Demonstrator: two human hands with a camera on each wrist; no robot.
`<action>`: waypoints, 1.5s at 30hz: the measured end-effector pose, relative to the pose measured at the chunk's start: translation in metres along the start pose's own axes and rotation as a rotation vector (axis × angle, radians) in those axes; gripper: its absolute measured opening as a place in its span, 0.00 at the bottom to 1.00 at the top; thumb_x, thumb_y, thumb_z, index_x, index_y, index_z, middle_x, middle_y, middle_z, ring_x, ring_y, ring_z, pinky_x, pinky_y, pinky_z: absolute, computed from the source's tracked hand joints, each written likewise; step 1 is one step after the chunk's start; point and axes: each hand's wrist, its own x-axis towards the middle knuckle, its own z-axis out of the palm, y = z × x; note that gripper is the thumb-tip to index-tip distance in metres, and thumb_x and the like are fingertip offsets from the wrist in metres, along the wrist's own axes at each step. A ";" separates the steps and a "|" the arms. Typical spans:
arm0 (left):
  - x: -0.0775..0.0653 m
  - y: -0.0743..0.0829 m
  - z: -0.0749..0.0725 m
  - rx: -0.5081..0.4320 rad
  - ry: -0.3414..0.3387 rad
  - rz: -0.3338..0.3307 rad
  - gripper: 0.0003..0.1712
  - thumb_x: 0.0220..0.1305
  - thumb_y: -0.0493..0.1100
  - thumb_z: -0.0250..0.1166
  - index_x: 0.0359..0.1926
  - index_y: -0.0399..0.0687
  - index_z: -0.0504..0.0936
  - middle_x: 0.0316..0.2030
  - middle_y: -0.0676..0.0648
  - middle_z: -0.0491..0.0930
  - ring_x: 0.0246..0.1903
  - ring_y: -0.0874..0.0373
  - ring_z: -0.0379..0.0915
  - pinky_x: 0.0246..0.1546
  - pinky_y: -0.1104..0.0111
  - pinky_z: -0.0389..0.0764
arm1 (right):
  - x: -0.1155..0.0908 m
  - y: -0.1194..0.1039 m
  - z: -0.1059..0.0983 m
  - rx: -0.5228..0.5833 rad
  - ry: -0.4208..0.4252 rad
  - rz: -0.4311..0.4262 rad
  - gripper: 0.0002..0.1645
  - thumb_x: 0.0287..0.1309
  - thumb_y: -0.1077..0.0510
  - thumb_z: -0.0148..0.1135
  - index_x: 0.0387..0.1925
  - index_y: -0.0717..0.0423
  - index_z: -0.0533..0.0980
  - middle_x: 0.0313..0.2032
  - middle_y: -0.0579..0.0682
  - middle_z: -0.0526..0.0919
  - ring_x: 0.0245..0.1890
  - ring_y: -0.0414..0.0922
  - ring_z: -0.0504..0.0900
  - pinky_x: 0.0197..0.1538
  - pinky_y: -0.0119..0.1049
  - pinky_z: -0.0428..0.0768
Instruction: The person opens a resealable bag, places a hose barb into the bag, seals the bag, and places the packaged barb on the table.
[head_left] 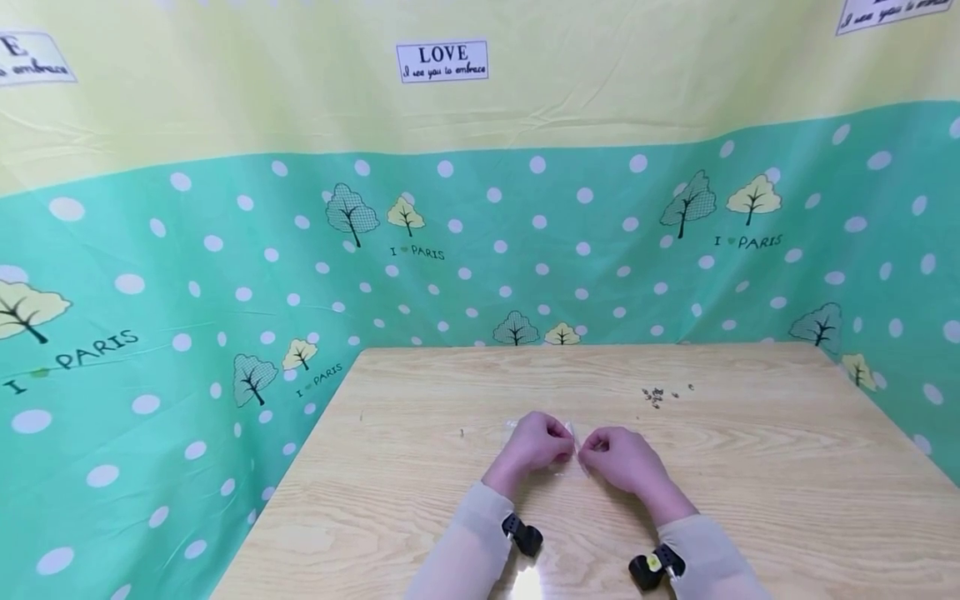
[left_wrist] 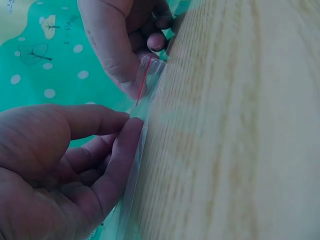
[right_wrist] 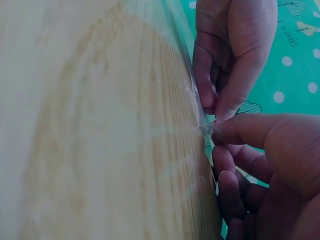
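Observation:
Close over the wooden table, both hands work on a clear plastic zip bag (left_wrist: 151, 75) with a red line along its mouth. My left hand (head_left: 536, 442) pinches the bag between thumb and forefinger, as the left wrist view shows, just below the red strip. The right hand (head_left: 625, 458) pinches the mouth end, its thumb lying along the bag in the right wrist view. Fingertips of the two hands nearly meet at the bag (right_wrist: 207, 128). In the head view most of the bag is hidden by the left hand.
Several small dark metal pieces (head_left: 655, 397) lie loosely together on the table (head_left: 420, 392), beyond the right hand. One more small piece (head_left: 462, 432) lies left of the left hand. A green and yellow printed cloth (head_left: 525, 250) hangs behind the table and along its sides.

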 end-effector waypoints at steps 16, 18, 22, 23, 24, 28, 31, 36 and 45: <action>-0.002 0.003 -0.002 0.035 -0.027 0.025 0.07 0.63 0.37 0.74 0.27 0.49 0.90 0.23 0.57 0.81 0.22 0.64 0.71 0.23 0.75 0.71 | 0.000 0.001 -0.001 -0.011 -0.006 -0.014 0.05 0.67 0.53 0.68 0.34 0.47 0.84 0.30 0.43 0.81 0.30 0.43 0.76 0.35 0.40 0.74; -0.002 0.002 -0.002 0.038 -0.037 0.026 0.08 0.65 0.37 0.75 0.27 0.49 0.90 0.23 0.57 0.81 0.23 0.64 0.71 0.23 0.75 0.71 | 0.000 0.001 -0.001 -0.021 -0.005 -0.017 0.06 0.66 0.52 0.68 0.34 0.48 0.85 0.29 0.43 0.82 0.30 0.43 0.76 0.36 0.40 0.74; -0.002 0.001 -0.002 0.020 -0.049 0.026 0.07 0.66 0.39 0.76 0.29 0.48 0.91 0.24 0.56 0.82 0.25 0.64 0.74 0.24 0.74 0.74 | 0.000 0.001 -0.001 -0.019 0.000 -0.009 0.08 0.64 0.48 0.71 0.34 0.47 0.85 0.32 0.42 0.84 0.33 0.42 0.78 0.39 0.41 0.77; -0.002 0.000 -0.002 0.013 -0.049 0.029 0.06 0.66 0.39 0.76 0.30 0.48 0.92 0.25 0.56 0.83 0.25 0.65 0.75 0.25 0.75 0.75 | -0.001 0.001 -0.001 -0.017 0.000 -0.006 0.09 0.63 0.47 0.71 0.34 0.46 0.85 0.33 0.41 0.85 0.33 0.42 0.78 0.39 0.41 0.77; -0.001 0.000 -0.002 0.008 -0.049 0.030 0.05 0.66 0.39 0.76 0.31 0.48 0.92 0.25 0.56 0.84 0.26 0.65 0.76 0.26 0.75 0.75 | -0.001 0.000 -0.001 -0.015 -0.001 -0.004 0.10 0.63 0.46 0.72 0.34 0.46 0.85 0.33 0.41 0.85 0.34 0.42 0.78 0.39 0.41 0.77; -0.001 -0.001 -0.002 0.003 -0.053 0.036 0.04 0.65 0.40 0.77 0.32 0.47 0.93 0.25 0.56 0.85 0.27 0.65 0.77 0.26 0.75 0.76 | -0.002 0.000 -0.002 -0.017 0.000 -0.005 0.10 0.63 0.47 0.71 0.31 0.48 0.83 0.31 0.43 0.83 0.32 0.43 0.77 0.37 0.40 0.76; -0.001 -0.001 -0.003 0.014 -0.061 0.047 0.05 0.65 0.40 0.76 0.31 0.48 0.93 0.24 0.56 0.84 0.26 0.65 0.75 0.25 0.75 0.75 | -0.002 -0.001 -0.002 -0.021 -0.002 -0.005 0.10 0.65 0.49 0.70 0.30 0.48 0.82 0.30 0.43 0.82 0.31 0.43 0.76 0.35 0.39 0.74; -0.001 0.000 -0.003 0.038 -0.078 0.067 0.07 0.66 0.39 0.75 0.28 0.47 0.91 0.22 0.56 0.81 0.23 0.65 0.71 0.23 0.75 0.71 | -0.002 0.000 -0.002 -0.015 -0.015 -0.016 0.09 0.67 0.51 0.68 0.30 0.47 0.81 0.29 0.43 0.80 0.29 0.43 0.74 0.34 0.39 0.71; -0.002 0.001 -0.004 0.054 -0.140 0.108 0.12 0.68 0.37 0.71 0.25 0.42 0.84 0.20 0.56 0.75 0.20 0.65 0.65 0.21 0.74 0.66 | -0.001 0.001 -0.004 -0.001 -0.040 -0.038 0.08 0.69 0.52 0.67 0.32 0.47 0.80 0.28 0.44 0.78 0.29 0.44 0.73 0.34 0.39 0.70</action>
